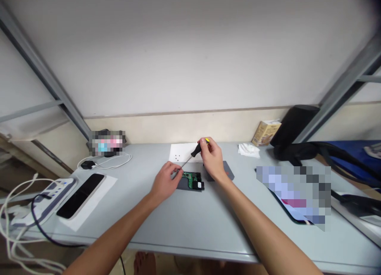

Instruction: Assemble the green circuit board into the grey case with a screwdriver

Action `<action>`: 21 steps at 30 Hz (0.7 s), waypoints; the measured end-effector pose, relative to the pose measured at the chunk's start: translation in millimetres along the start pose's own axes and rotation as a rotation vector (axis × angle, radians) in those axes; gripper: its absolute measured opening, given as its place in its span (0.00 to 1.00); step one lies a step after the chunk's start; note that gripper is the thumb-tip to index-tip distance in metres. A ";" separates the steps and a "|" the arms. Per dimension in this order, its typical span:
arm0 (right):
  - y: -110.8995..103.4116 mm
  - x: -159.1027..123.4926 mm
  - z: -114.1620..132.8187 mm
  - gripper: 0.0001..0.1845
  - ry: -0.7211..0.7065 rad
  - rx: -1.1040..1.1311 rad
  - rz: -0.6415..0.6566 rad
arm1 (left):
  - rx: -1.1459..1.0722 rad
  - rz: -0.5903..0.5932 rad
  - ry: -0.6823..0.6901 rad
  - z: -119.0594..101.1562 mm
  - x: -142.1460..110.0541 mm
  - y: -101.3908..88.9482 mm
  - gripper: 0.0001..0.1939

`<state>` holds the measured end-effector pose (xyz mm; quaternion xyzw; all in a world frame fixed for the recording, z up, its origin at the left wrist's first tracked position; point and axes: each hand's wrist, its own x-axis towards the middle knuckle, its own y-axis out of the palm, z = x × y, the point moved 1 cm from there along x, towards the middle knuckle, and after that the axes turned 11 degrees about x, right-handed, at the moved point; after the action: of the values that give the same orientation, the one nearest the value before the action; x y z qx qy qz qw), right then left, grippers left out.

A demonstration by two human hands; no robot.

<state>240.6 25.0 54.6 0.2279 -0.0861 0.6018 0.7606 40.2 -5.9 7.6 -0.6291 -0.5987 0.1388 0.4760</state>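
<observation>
Head view — forward, down

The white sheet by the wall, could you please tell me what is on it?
A few small dark pieces lie on the left part of the white sheet. The screwdriver and right hand hide some of its right side, so anything there cannot be seen.

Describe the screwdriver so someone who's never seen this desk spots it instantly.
On the grey desk, look to the middle, where two hands meet over a green circuit board. The screwdriver slants from the right hand down towards the left hand's fingertips. Its black handle with a yellow end and thin metal shaft set it apart from the flat board below.
</observation>
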 end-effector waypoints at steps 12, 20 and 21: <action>0.0 0.3 0.9 0.27 0.002 -0.040 -0.013 | -0.011 -0.002 0.016 1.2 -0.4 0.1 0.11; -1.0 0.2 0.7 0.26 -0.008 -0.050 -0.021 | -0.008 -0.038 0.008 -0.9 0.0 -1.0 0.08; -1.2 0.3 0.1 0.26 -0.006 -0.049 -0.021 | -0.008 -0.040 0.011 -0.1 0.0 -0.8 0.08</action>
<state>241.8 25.0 54.6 0.2120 -0.1006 0.5909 0.7718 39.8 -6.1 8.2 -0.6196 -0.6091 0.1231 0.4795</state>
